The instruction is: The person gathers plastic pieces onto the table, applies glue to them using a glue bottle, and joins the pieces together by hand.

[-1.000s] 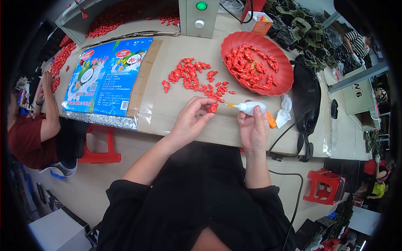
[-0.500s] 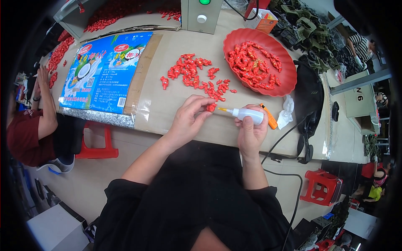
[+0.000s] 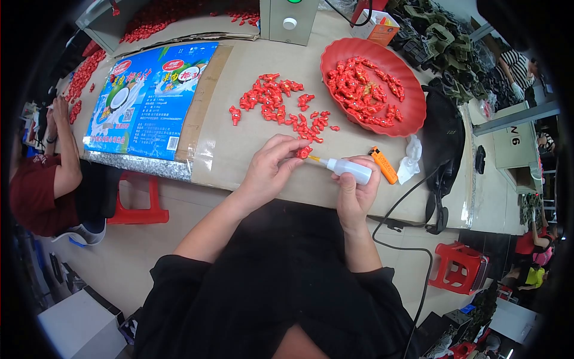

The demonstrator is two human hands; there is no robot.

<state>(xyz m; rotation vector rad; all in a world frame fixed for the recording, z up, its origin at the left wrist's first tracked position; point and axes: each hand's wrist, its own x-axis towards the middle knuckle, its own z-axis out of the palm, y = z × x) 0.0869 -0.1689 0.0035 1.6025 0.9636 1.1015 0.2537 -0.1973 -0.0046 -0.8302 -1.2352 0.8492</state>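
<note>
Between thumb and fingers, my left hand pinches a small red figurine above the table. My right hand grips a white squeeze bottle, lying nearly level. Its thin yellowish nozzle tip reaches the figurine; whether it touches cannot be made out. Beyond my hands lies a loose pile of similar red figurines. More of them fill a red scalloped bowl at the far right.
An orange lighter and crumpled white tissue lie right of my right hand. A flattened blue carton covers the table's left. A grey box with a knob stands behind. At the left, a co-worker's arm reaches onto the table.
The squeeze bottle has tilted slightly and its body sits a little lower, with my right hand shifted slightly left. My left hand still pinches the figurine in nearly the same place.
</note>
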